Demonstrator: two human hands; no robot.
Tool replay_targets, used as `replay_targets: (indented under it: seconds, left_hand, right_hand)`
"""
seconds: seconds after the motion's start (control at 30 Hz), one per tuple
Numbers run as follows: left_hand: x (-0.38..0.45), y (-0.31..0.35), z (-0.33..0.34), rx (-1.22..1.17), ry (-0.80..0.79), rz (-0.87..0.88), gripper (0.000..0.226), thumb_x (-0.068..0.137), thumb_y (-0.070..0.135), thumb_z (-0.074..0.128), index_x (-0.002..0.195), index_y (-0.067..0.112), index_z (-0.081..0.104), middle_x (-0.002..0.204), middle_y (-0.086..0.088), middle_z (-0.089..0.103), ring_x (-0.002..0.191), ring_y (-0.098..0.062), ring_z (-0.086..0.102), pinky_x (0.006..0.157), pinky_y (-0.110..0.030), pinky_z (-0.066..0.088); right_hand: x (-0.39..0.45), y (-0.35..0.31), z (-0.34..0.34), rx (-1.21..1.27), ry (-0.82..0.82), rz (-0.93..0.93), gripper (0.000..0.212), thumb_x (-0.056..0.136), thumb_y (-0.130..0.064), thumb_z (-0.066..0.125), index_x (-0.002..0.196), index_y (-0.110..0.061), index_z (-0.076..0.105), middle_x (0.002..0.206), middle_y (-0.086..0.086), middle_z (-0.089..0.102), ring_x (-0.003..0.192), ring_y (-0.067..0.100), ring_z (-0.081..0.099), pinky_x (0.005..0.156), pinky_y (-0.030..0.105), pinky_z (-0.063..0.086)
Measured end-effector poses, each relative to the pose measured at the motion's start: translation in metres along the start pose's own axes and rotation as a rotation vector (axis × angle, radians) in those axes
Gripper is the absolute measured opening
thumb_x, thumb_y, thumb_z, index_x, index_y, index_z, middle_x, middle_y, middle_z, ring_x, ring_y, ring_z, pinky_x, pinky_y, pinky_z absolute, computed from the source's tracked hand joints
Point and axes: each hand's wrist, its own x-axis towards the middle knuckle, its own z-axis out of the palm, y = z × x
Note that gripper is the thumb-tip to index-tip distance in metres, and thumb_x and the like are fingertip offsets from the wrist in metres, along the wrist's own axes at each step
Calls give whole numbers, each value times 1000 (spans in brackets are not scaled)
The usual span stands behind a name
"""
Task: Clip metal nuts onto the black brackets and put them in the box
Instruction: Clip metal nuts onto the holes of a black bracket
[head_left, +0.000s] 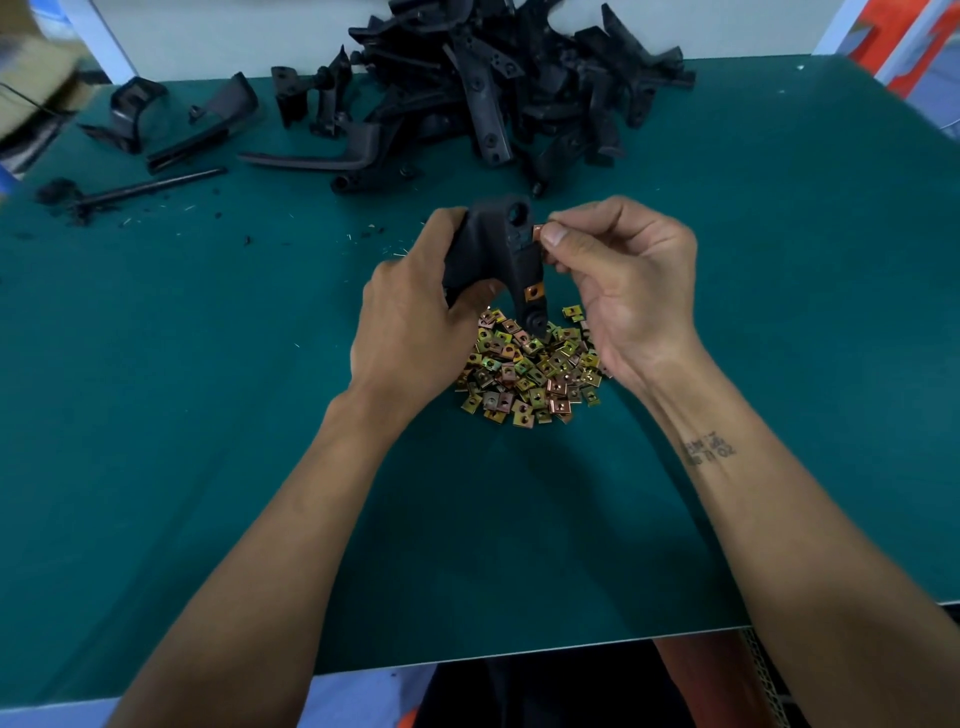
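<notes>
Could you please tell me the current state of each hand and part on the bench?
left hand: grips the held bracket.
right hand: pinches a nut against the bracket's upper edge.
held bracket: lifted above the nut pile, one nut already clipped on lower down.
nut pile: loose on the mat.
bracket pile: heaped at the back, untouched.

Left hand (410, 322) grips with curled fingers; right hand (623, 286) pinches, palm up.
</notes>
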Motion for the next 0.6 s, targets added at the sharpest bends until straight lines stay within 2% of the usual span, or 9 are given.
replay_targets:
  seconds: [0.27, 0.4, 0.6]
  left_hand:
    - [0, 2, 0, 22, -10, -17, 39, 84, 34, 68, 120, 32, 51, 82, 6, 67, 74, -27, 60, 67, -45, 52]
    - [1, 1, -1, -17, 1, -30, 39, 84, 31, 68, 120, 29, 53, 83, 8, 67, 75, -24, 62, 68, -44, 53]
    - [1, 0, -1, -12, 2, -16, 40, 84, 32, 69, 121, 28, 54, 82, 10, 67, 72, -22, 61, 67, -42, 53]
  right_hand:
    - [1, 0, -2, -25, 9, 3, 23, 80, 14, 74, 75, -9, 72, 75, 8, 70, 77, 27, 59, 74, 32, 51]
    - [0, 1, -2, -43, -1, -9, 22, 82, 13, 74, 78, -9, 72, 77, 6, 72, 80, 25, 64, 78, 32, 52]
    - [0, 1, -2, -60, 3, -23, 17, 83, 10, 75, 82, -7, 71, 80, 12, 70, 81, 30, 60, 75, 32, 51]
